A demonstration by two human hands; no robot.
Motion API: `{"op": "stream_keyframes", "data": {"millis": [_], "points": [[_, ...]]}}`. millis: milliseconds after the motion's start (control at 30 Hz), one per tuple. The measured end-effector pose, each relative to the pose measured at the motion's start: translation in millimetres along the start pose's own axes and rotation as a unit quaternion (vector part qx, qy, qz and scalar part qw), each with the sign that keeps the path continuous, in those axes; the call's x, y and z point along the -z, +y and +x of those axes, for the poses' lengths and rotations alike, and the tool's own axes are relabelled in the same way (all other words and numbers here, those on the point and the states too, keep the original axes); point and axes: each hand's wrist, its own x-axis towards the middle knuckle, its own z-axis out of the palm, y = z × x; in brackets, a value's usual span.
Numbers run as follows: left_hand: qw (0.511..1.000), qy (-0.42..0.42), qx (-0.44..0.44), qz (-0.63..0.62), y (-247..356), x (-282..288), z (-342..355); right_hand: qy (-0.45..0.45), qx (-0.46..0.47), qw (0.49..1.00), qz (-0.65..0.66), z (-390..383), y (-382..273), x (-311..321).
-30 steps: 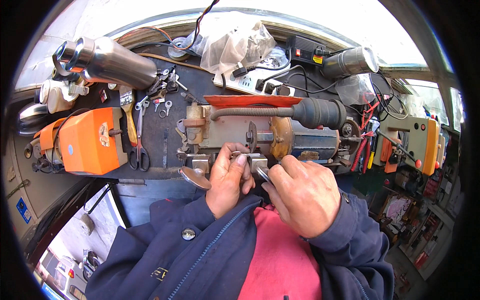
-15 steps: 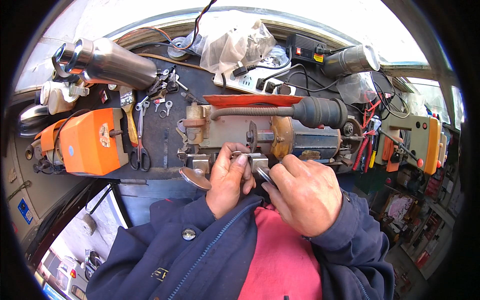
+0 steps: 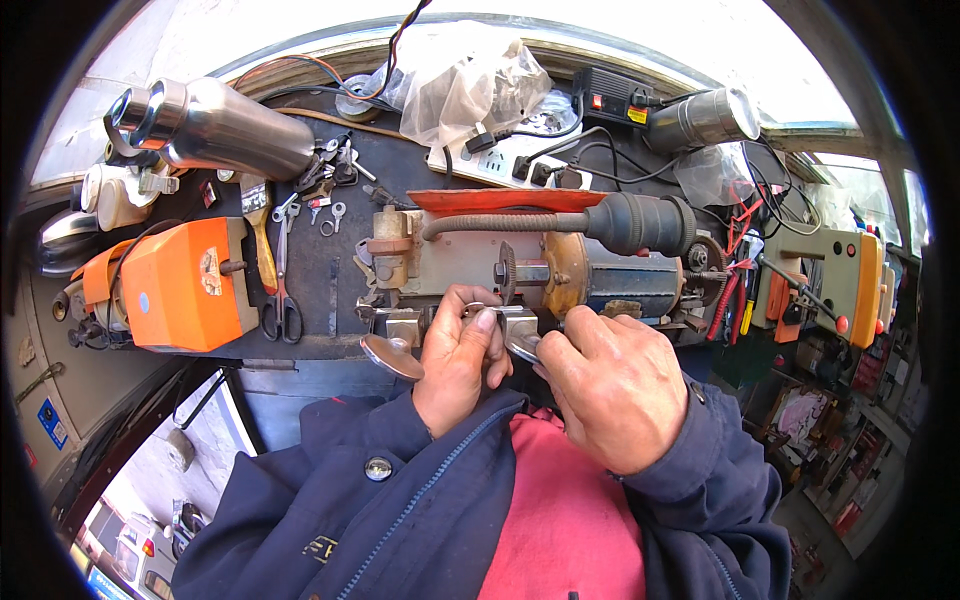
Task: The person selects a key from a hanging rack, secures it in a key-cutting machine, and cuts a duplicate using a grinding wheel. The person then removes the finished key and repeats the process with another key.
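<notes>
A machine with a toothed cutting wheel point(image 3: 508, 270), a blue motor housing point(image 3: 625, 285) and two metal clamps spans the bench before me. My left hand point(image 3: 465, 350) pinches a small flat metal piece point(image 3: 478, 309) beside the right clamp point(image 3: 517, 322), just below the wheel. A large round metal knob point(image 3: 393, 357) under the left clamp sits left of that hand. My right hand point(image 3: 610, 385) is closed on the metal knob point(image 3: 523, 348) of the right clamp, which its fingers partly cover.
Behind are a power strip point(image 3: 505, 165), plastic bags point(image 3: 465, 90) and a lamp head point(image 3: 645, 225). At left: an orange machine point(image 3: 185, 290), scissors point(image 3: 281, 310), brush point(image 3: 256, 235), loose keys point(image 3: 335, 215) and steel bottle point(image 3: 235, 130). At right: pliers point(image 3: 722, 300) and a yellow-edged machine point(image 3: 840, 285).
My right hand's fingers and the knob they grip have turned slightly, with the hand shifting a little. My left hand has stayed in place.
</notes>
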Motion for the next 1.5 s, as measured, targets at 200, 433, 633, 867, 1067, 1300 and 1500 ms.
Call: {"op": "stream_keyframes", "data": {"millis": [200, 433, 633, 867, 1067, 1300, 1500], "points": [[1.000, -0.005, 0.000, -0.004, -0.5, 1.3, 0.7, -0.012, -0.007, 1.000, -0.011, -0.6, -0.4, 2.8], [1.000, -0.002, -0.006, -0.001, -1.6, 1.5, 1.3, 0.042, -0.017, 0.999, 0.019, -0.8, 4.3, 2.0], [1.000, -0.009, -0.016, -0.005, -3.2, 5.8, 2.0, 0.123, -0.034, 0.990, 0.059, 3.7, 4.0, -29.2], [0.999, -0.026, 0.005, -0.026, 0.9, 8.0, -1.0, 0.181, -0.113, 0.953, 0.213, -2.7, 0.6, -48.7], [0.999, -0.032, 0.000, 0.005, 6.3, 6.7, -7.3, 0.182, -0.113, 0.951, 0.225, -2.2, -0.6, -46.1], [0.999, -0.040, -0.006, 0.036, 7.1, 7.4, -8.3, 0.165, -0.124, 0.956, 0.211, -2.5, 0.5, -44.7], [0.997, -0.034, -0.028, 0.059, 4.6, 6.2, -8.3, 0.179, -0.106, 0.953, 0.219, -1.4, 1.9, -45.4]]}}
